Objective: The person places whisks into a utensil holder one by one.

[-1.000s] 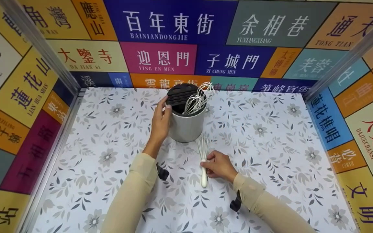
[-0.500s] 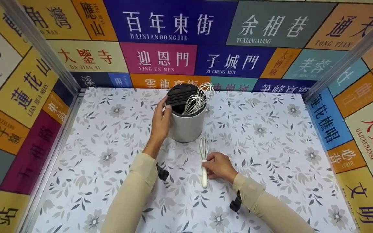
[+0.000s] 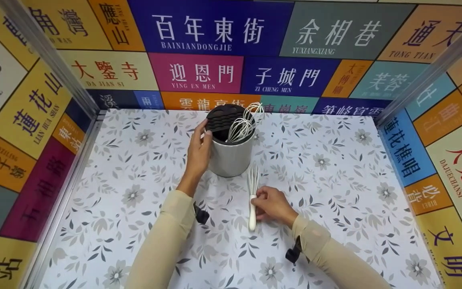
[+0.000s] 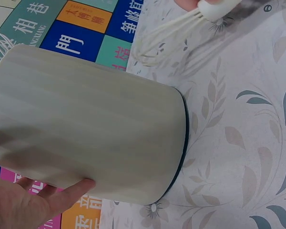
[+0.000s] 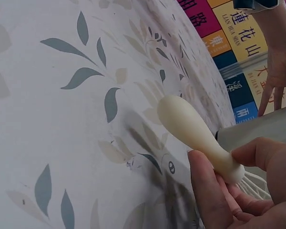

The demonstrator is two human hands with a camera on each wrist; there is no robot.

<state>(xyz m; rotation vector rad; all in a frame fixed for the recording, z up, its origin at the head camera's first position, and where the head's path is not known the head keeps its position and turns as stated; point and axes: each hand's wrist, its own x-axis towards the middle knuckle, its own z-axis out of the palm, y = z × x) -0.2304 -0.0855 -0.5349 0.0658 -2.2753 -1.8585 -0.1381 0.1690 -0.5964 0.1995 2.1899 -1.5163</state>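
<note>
In the head view a grey cylindrical utensil holder (image 3: 231, 158) stands upright, with a black slotted top (image 3: 223, 117). Wire whisk heads (image 3: 244, 125) stick out of its right side; their handles are hidden inside. My left hand (image 3: 200, 148) touches the holder's left side with fairly straight fingers (image 4: 69, 194). My right hand (image 3: 274, 206) pinches a small whisk (image 3: 252, 212) by its cream handle (image 5: 188, 126), between thumb and fingers near the wires. The whisk's wire end points toward the holder, just in front of its base. A shadow beside the handle shows in the right wrist view.
A white cloth with grey flowers and leaves (image 3: 323, 241) covers the table. Panels with colourful lettering (image 3: 199, 72) rise at the back and both sides, joined by metal corner posts (image 3: 60, 68). A dark wrist camera (image 3: 293, 251) is strapped below the right hand.
The whisk in my right hand has shifted slightly forward, its wire end a little nearer the holder. My left hand and the holder stay where they were.
</note>
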